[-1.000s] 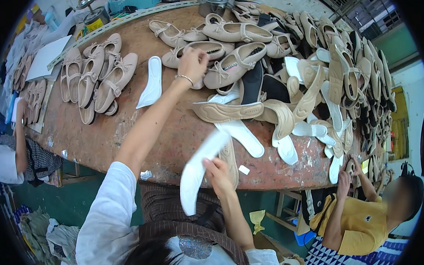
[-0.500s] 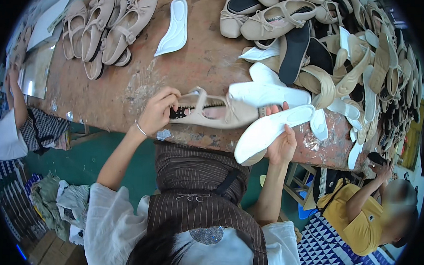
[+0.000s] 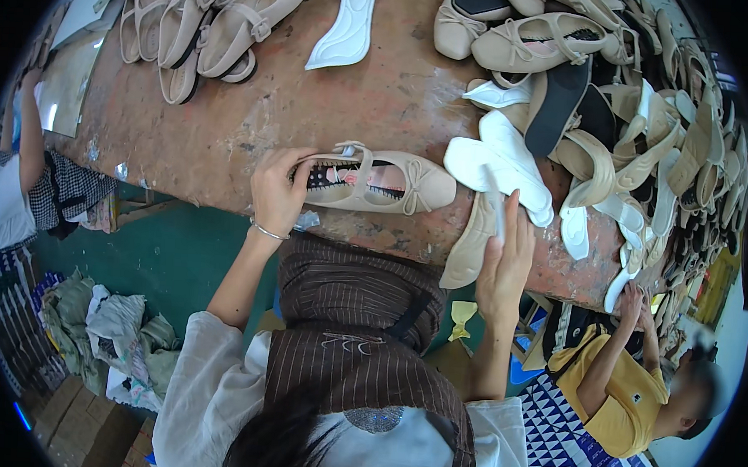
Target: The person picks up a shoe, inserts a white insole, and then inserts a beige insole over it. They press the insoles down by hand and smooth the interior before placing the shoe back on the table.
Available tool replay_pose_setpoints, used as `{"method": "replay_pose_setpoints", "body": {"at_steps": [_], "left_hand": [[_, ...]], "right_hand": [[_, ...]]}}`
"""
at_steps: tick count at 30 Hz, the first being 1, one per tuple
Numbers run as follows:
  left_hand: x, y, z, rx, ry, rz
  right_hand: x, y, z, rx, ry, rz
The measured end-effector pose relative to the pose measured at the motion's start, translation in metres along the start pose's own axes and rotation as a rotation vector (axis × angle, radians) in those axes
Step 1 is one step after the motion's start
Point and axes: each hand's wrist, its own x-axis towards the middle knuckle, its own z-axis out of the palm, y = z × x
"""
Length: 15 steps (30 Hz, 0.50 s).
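Beige shoe [image 3: 430, 182] lay near on the bench [image 3: 380, 100], toe right; left hand [image 3: 279, 186], fingers pinching its heel, steadied it, we judged. Right hand [image 3: 506, 260] fingers pinched a blurred white insole [image 3: 495, 207].

We are seeing a worn, reddish-brown desk [image 3: 203, 134] standing over green floor [image 3: 169, 254], a pale wall [image 3: 734, 316] rising far right.

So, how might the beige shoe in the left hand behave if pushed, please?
The beige shoe probably wouldn't roll, being long and low. It's likely light for its size, given the wide open top. Its narrow strap, arched rather than lying flat, may flex.
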Motion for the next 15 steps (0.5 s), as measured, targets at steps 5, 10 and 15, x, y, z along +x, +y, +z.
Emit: {"method": "replay_pose_setpoints", "body": {"at_steps": [5,10,15], "left_hand": [[-0.024,0.01,-0.01,0.024,0.091,-0.339],[-0.038,0.007,0.008,-0.26,0.084,-0.403],[-0.038,-0.005,0.012,-0.345,0.11,-0.373]], "right_hand": [[0.016,-0.019,0.022,-0.349,-0.082,-0.273],[0.039,-0.02,0.071,-0.065,-0.108,-0.404],[0.06,-0.047,0.118,0.173,-0.109,-0.438]]}}
